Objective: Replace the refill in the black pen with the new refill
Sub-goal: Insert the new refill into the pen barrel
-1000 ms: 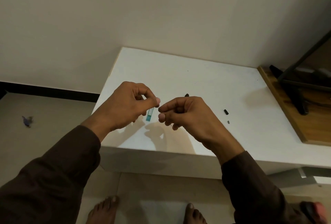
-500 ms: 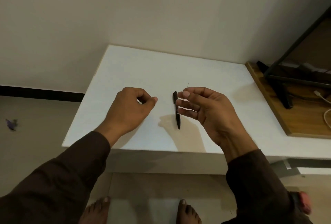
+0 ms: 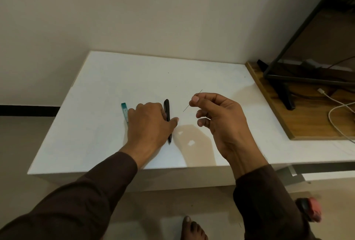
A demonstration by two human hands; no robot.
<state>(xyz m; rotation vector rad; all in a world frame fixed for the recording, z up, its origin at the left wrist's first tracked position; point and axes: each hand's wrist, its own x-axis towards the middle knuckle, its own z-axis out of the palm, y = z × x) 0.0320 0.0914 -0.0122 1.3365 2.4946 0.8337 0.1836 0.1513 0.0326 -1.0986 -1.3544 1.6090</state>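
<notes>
1. Half a second on, the left hand [image 3: 151, 122] had dropped onto the black pen [image 3: 167, 113] at frame centre, fingers laid over it; whether it gripped could not be told.
2. To its right, the right hand [image 3: 217, 116] pinched the new refill [image 3: 193, 101], a hair-thin lead, above the white worktop [image 3: 107, 78].
3. A teal refill case [image 3: 124, 110] lay left of the pen.
4. By this view, the lead was out of its case but not yet loaded into the pen.
</notes>
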